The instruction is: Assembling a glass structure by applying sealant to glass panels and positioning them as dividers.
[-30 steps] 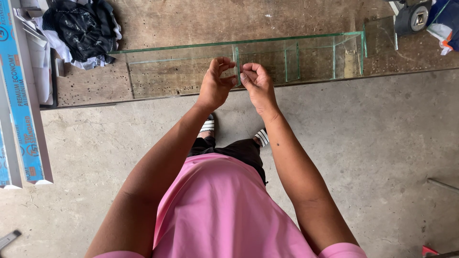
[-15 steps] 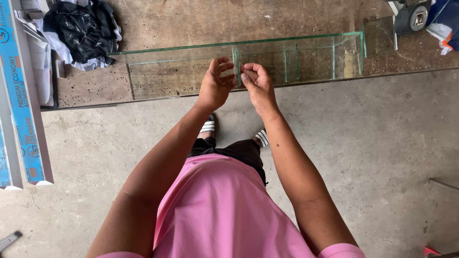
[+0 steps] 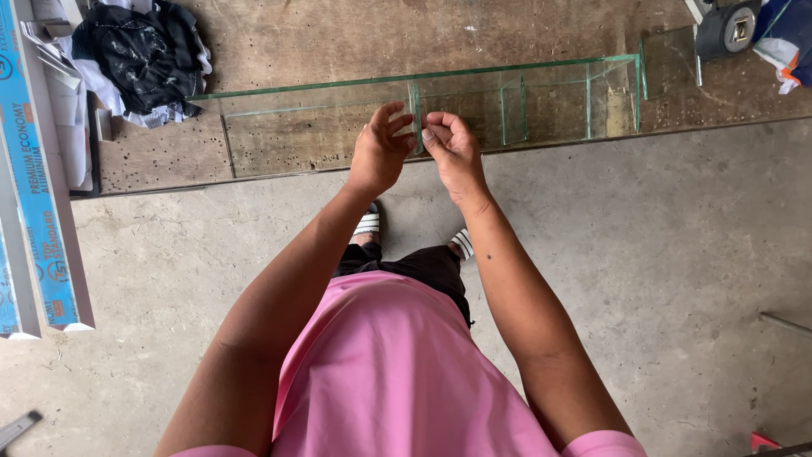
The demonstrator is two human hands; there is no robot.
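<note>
Both hands meet at 12 o'clock over the long clear glass box (image 3: 423, 114) on the worn wooden table (image 3: 338, 34). The left hand (image 3: 378, 152) and right hand (image 3: 452, 148) curl narrow fingers near its upright glass divider (image 3: 415, 118); whether they pinch anything, I cannot tell.

A long glass tank (image 3: 338, 127) lies on a board (image 3: 338, 34) beyond the concrete floor (image 3: 660, 254). Both hands, left (image 3: 378, 156) and right (image 3: 452, 148), meet before its middle divider (image 3: 415, 114). A cloth bundle (image 3: 144, 55) lies to its left, boxes (image 3: 38, 169) farther left.
</note>
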